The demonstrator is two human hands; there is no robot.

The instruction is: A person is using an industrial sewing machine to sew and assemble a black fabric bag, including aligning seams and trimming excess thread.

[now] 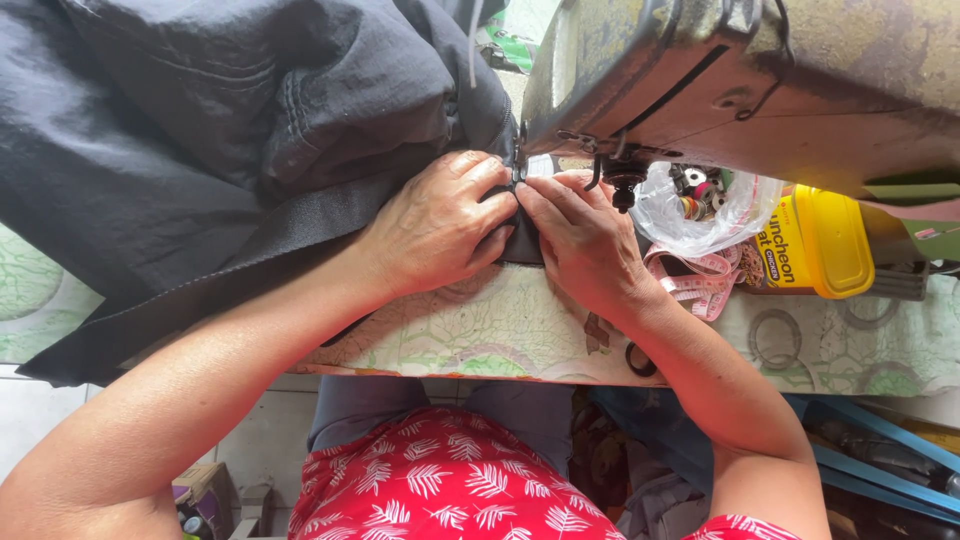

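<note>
A large dark grey garment (200,130) is spread over the left of the sewing table and runs under the head of an old, worn sewing machine (740,80). My left hand (440,225) presses flat on the dark fabric just left of the needle. My right hand (580,240) pinches the fabric edge right beside it, fingertips almost touching those of the left hand. Both hands hold the cloth at the presser foot (520,170). The needle itself is mostly hidden by my fingers.
A clear plastic bag of bobbins (700,205), a pink measuring tape (700,280) and a yellow-lidded tin (815,245) lie right of my hands. The table (500,330) has a green patterned cover. Black scissor handles (640,360) peek out at its front edge.
</note>
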